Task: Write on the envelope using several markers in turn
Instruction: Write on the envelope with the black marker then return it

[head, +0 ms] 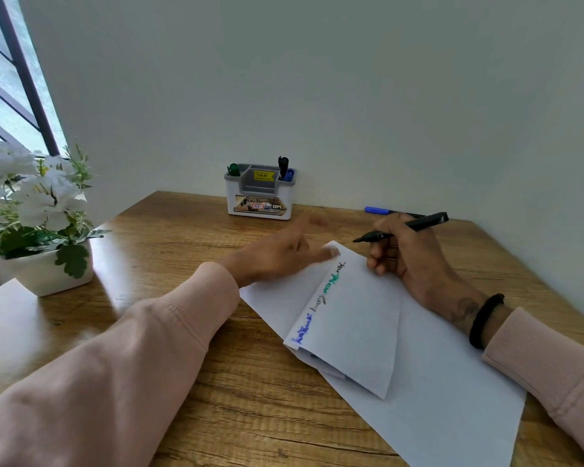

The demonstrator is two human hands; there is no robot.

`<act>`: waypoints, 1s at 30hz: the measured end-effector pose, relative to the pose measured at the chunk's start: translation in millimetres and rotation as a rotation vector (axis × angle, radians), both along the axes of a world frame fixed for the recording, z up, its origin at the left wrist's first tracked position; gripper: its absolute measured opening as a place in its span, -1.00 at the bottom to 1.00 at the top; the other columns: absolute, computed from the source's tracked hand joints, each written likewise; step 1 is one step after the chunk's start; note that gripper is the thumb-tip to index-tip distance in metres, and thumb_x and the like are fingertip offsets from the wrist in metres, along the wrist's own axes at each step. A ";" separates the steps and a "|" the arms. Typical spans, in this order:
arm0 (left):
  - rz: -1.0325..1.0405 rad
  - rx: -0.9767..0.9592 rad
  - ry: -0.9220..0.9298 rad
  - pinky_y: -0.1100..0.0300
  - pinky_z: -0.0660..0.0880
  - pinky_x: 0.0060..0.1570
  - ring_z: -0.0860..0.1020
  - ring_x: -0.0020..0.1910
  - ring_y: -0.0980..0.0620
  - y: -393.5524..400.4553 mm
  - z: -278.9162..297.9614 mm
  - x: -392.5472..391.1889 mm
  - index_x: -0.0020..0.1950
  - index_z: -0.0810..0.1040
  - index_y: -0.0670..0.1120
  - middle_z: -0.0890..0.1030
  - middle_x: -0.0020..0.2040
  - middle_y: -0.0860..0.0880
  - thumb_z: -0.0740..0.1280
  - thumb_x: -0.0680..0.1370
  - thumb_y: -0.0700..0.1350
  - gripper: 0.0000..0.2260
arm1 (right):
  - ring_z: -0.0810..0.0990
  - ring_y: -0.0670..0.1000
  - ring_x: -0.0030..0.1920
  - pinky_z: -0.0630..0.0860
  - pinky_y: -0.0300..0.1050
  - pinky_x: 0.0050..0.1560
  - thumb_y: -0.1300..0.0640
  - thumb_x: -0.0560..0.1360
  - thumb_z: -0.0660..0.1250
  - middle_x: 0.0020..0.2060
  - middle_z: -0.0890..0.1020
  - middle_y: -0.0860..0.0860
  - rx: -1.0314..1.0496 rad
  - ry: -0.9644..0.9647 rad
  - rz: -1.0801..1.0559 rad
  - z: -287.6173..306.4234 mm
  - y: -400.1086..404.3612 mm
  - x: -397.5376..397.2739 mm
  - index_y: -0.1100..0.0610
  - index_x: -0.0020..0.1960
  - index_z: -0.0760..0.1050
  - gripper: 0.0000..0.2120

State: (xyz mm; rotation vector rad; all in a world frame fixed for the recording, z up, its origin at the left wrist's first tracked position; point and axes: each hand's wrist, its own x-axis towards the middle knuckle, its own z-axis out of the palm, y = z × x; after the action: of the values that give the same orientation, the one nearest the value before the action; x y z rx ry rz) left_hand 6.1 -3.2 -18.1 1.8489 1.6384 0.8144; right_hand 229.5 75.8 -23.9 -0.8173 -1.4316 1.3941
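Envelope (368, 318) lying diagonally, right hand (408, 254) gripping black marker (405, 227) tip-leftward, left hand (284, 254) spread open.

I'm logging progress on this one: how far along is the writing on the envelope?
Well along. The envelope already carries words in blue, grey, green and black along its edge. In hand: the right hand holds an uncapped black marker, tip lifted, while the left hand steadies the corner. Left: markers in the holder and a blue marker on the desk.
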 end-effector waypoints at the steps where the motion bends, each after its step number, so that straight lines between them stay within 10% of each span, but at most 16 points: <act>1: 0.043 0.001 -0.194 0.27 0.35 -0.22 0.47 -0.20 0.15 0.6 1.3 0.7 0.33 0.38 0.21 0.50 -0.12 0.09 0.27 0.65 0.09 -0.74 | 0.56 0.14 -0.51 0.46 -0.14 -0.54 0.23 0.62 0.32 -0.47 0.55 0.13 0.034 -0.011 -0.007 -0.5 -0.1 -0.4 0.17 -0.13 0.49 -0.85; 10: 0.066 -0.051 -0.727 0.21 0.38 -0.22 0.38 -0.25 0.09 -1.3 3.1 1.6 0.15 0.42 -0.01 0.48 -0.13 -0.04 0.16 0.54 -0.43 -0.64 | 0.72 0.07 -0.27 0.55 -0.08 -0.43 0.12 0.57 0.43 -0.27 0.70 0.03 0.338 -0.197 0.002 -8.4 -3.1 -1.4 0.07 0.02 0.57 -0.93; 14: 0.012 -0.123 -0.762 0.15 0.54 -0.11 0.56 -0.15 0.00 1.9 -2.6 0.5 0.16 0.44 -0.07 0.58 -0.14 -0.08 0.29 0.64 -0.33 -0.80 | 0.73 0.01 -0.13 0.66 -0.02 -0.27 -0.05 0.50 0.48 -0.10 0.72 -0.11 0.532 -0.290 -0.017 -11.1 -8.6 -2.1 -0.15 0.05 0.63 -0.86; 21: 0.107 -0.094 -0.836 0.18 0.67 -0.11 0.72 -0.14 -0.05 3.2 -6.6 2.3 0.08 0.66 -0.16 0.74 -0.07 -0.18 0.62 0.31 -0.14 -0.62 | 0.72 -0.02 -0.11 0.57 -0.24 -0.16 -0.04 0.61 0.35 -0.10 0.74 -0.10 0.667 -0.244 -0.010 -8.5 -20.4 1.1 0.01 0.17 0.65 -0.79; 30: 0.077 -0.121 -1.037 0.31 0.53 -0.37 0.47 -0.39 0.10 2.0 -1.0 -1.6 -0.03 0.71 -0.11 0.59 -0.27 -0.06 0.42 0.58 0.10 -0.72 | 0.67 -0.01 -0.13 0.57 -0.07 -0.17 0.07 0.58 0.36 -0.04 0.72 -0.04 1.216 -0.381 -0.071 -5.8 -38.0 -0.4 0.12 0.20 0.61 -0.77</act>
State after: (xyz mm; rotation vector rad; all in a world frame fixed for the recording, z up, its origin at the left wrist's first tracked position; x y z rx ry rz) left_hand 4.5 -1.2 -19.1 0.9565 1.0282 1.3560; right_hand 229.1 37.8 -29.7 -0.2949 -2.1085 0.1234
